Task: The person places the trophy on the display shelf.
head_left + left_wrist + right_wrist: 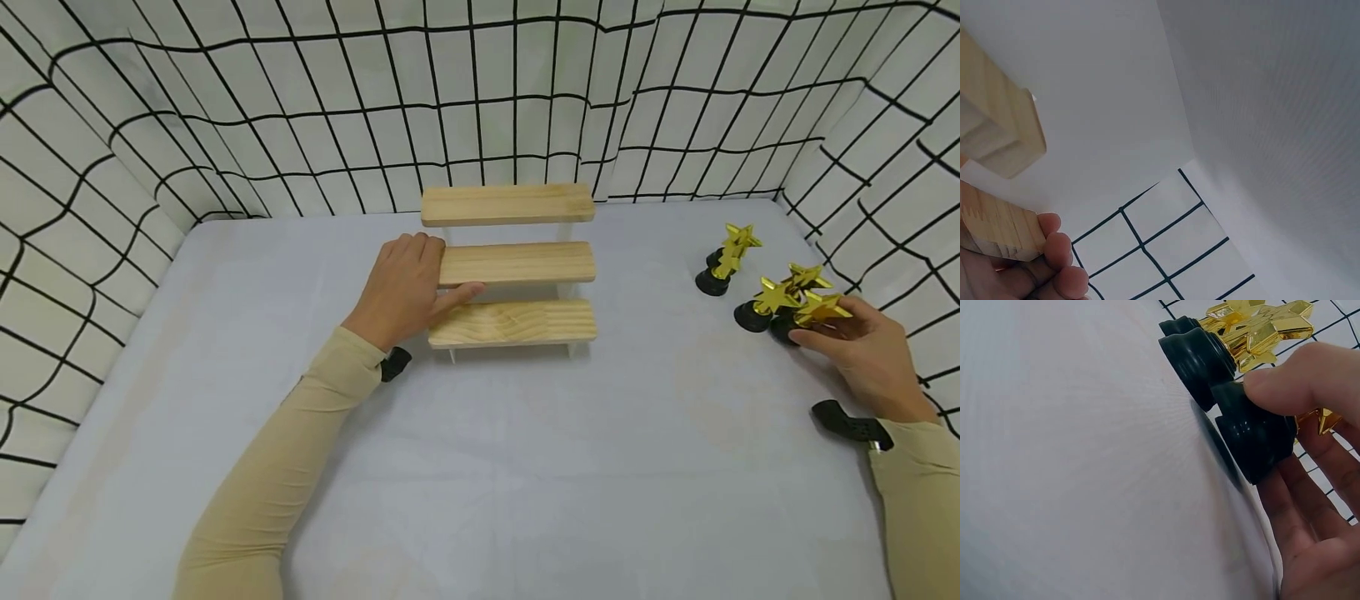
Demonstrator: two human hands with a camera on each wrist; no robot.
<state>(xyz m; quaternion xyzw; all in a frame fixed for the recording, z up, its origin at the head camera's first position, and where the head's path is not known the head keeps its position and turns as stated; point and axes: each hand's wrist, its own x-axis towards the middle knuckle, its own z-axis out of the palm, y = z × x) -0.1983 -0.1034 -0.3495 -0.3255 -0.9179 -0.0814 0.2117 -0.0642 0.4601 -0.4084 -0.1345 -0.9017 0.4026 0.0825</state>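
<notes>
A three-step wooden display stand [521, 265] with pale side supports stands at the back middle of the table. My left hand [405, 279] grips the left end of its middle plank, thumb along the front edge. The left wrist view shows the fingertips [1058, 250] curled round that plank's end. At the far right, my right hand [873, 354] pinches a gold star trophy [823, 308] with a black base. The right wrist view has the thumb [1288, 384] on the black base [1254, 434], fingers behind it. Another star trophy [772, 298] stands right beside the held one.
More star trophies [712, 282] stand farther back on the right. White walls with black grid netting [472, 100] enclose the back and sides. A white cloth [525, 467] covers the table. Each wrist carries a black device [851, 423].
</notes>
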